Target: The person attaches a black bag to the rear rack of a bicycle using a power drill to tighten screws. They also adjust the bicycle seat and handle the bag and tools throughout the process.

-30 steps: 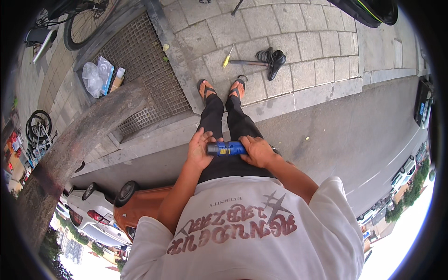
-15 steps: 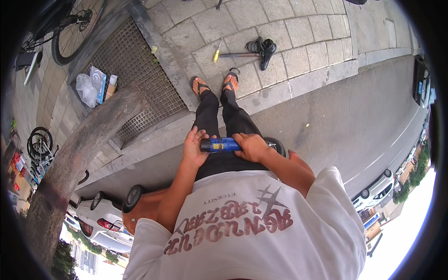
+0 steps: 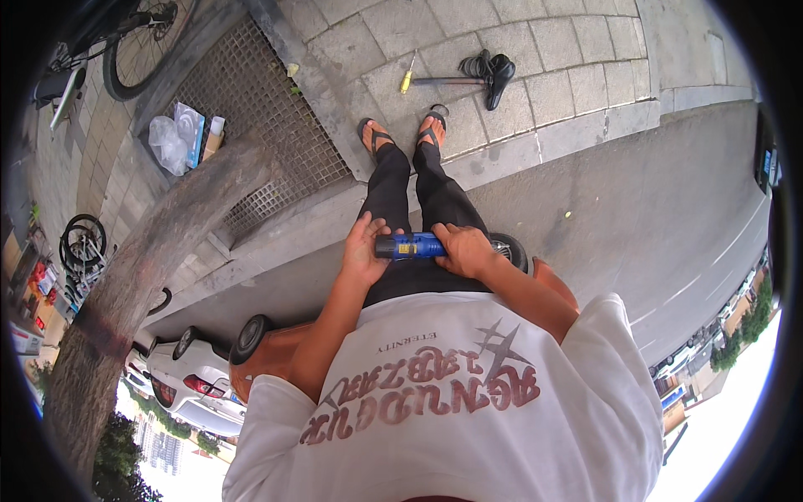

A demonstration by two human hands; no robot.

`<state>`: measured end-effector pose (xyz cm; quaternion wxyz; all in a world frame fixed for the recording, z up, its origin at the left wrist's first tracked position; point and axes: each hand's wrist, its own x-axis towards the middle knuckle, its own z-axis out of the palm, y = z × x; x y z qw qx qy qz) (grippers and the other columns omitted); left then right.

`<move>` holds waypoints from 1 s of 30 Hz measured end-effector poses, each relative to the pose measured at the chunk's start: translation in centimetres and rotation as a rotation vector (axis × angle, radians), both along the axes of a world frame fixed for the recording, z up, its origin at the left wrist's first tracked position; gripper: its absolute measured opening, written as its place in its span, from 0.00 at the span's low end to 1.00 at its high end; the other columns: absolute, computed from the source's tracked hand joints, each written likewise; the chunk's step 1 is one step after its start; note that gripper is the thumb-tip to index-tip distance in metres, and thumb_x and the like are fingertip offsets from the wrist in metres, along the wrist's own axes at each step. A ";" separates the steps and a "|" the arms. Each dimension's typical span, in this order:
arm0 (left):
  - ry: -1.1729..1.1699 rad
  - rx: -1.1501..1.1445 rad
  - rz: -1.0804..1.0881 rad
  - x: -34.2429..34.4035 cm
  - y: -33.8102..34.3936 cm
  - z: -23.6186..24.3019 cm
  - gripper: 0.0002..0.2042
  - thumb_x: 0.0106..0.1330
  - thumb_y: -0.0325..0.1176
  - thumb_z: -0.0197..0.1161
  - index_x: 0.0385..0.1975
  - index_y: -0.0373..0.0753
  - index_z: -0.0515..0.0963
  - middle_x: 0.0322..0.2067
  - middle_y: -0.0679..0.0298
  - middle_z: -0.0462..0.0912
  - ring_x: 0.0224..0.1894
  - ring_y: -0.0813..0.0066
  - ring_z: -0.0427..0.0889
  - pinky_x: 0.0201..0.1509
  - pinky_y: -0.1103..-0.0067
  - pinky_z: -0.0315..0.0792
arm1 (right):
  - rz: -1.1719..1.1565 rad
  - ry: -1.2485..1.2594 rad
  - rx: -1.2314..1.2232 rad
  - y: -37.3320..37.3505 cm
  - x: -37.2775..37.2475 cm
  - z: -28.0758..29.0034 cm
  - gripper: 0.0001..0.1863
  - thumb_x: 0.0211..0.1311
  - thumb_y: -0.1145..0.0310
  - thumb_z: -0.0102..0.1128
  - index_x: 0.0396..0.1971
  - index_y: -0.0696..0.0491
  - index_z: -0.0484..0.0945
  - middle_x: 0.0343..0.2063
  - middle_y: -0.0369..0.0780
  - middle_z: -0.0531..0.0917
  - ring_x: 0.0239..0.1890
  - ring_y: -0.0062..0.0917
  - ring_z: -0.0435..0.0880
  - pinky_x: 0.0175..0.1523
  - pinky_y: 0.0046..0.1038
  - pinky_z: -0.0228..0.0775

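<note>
Pale paving (image 3: 577, 42) and grey road (image 3: 636, 192) spread below me outdoors, bending toward the rim of my view. My right grip (image 3: 466, 250) is closed around one end of a blue cylinder (image 3: 428, 244), which lies nearly level across the front of my black trousers (image 3: 389, 191). My left grip (image 3: 365, 253) is loose beside the cylinder's dark end (image 3: 385, 247), fingers raised and spread; I can't tell whether the palm presses on it.

To handle this well, I judge, I should let the right grip carry the weight and keep the wrist quiet, with the left fingers free to steady or turn the dark end. Holding it close to my body helps; squeezing only one end could let it tip.

Beyond my knees, flip-flops (image 3: 377, 135) stand at the pavement's edge. Past them lie a yellow-handled screwdriver (image 3: 406, 82) and a black saddle (image 3: 500, 81), whose post points toward the handle. Farther left are a metal grate (image 3: 259, 84), a clear plastic bag (image 3: 167, 146) and a leaning tree trunk (image 3: 150, 243). Those tools sit well apart from my hands, so footing matters before reaching.
</note>
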<state>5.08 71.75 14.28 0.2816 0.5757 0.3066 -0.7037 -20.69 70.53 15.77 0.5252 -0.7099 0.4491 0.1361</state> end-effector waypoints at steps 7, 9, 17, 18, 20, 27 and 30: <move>-0.013 0.016 -0.016 0.3 0.6 -0.1 0.18 0.72 0.53 0.63 0.34 0.43 0.82 0.31 0.65 0.81 0.49 0.52 0.86 0.57 0.57 0.78 | -0.010 -0.016 0.027 0.8 -0.1 -0.4 0.24 0.57 0.58 0.72 0.48 0.52 0.72 0.39 0.47 0.85 0.42 0.46 0.88 0.49 0.42 0.80; -0.013 0.002 -0.006 0.5 0.8 0.0 0.18 0.72 0.53 0.62 0.33 0.44 0.82 0.30 0.65 0.81 0.50 0.52 0.86 0.57 0.57 0.78 | -0.011 -0.031 -0.024 1.1 0.2 -0.5 0.24 0.57 0.58 0.73 0.48 0.52 0.72 0.39 0.47 0.85 0.43 0.46 0.88 0.49 0.42 0.80; 0.008 -0.007 -0.021 0.6 1.7 -1.3 0.19 0.70 0.54 0.67 0.34 0.42 0.83 0.30 0.63 0.82 0.44 0.52 0.89 0.49 0.62 0.82 | -0.015 0.002 0.032 1.2 -0.2 0.3 0.25 0.58 0.54 0.73 0.46 0.52 0.72 0.40 0.49 0.86 0.44 0.49 0.88 0.53 0.45 0.79; 0.012 0.015 -0.003 0.5 2.0 -1.1 0.18 0.69 0.53 0.68 0.34 0.42 0.83 0.29 0.63 0.82 0.43 0.52 0.89 0.49 0.62 0.82 | -0.027 -0.027 0.007 1.3 -0.2 0.3 0.24 0.58 0.54 0.72 0.46 0.52 0.72 0.41 0.50 0.86 0.44 0.49 0.87 0.52 0.45 0.79; 0.016 -0.016 0.022 0.4 1.5 -0.7 0.18 0.69 0.52 0.69 0.34 0.41 0.83 0.29 0.62 0.82 0.42 0.50 0.89 0.49 0.61 0.82 | -0.013 -0.018 0.005 1.1 -0.1 0.1 0.24 0.59 0.54 0.72 0.46 0.53 0.72 0.41 0.51 0.86 0.43 0.50 0.87 0.50 0.45 0.80; 0.027 -0.102 0.032 -0.1 -0.4 -0.3 0.18 0.70 0.51 0.68 0.32 0.40 0.83 0.29 0.60 0.84 0.41 0.48 0.88 0.51 0.59 0.81 | -0.011 -0.022 -0.047 -0.9 -0.7 1.5 0.25 0.59 0.54 0.71 0.46 0.53 0.70 0.41 0.53 0.86 0.43 0.52 0.87 0.49 0.48 0.80; 0.054 -0.153 0.057 -0.6 -1.0 -0.1 0.18 0.71 0.51 0.67 0.32 0.40 0.83 0.28 0.60 0.84 0.41 0.49 0.88 0.50 0.59 0.81 | -0.008 -0.006 -0.071 -1.9 -1.0 2.4 0.25 0.59 0.53 0.72 0.45 0.54 0.70 0.41 0.52 0.86 0.43 0.52 0.87 0.49 0.48 0.80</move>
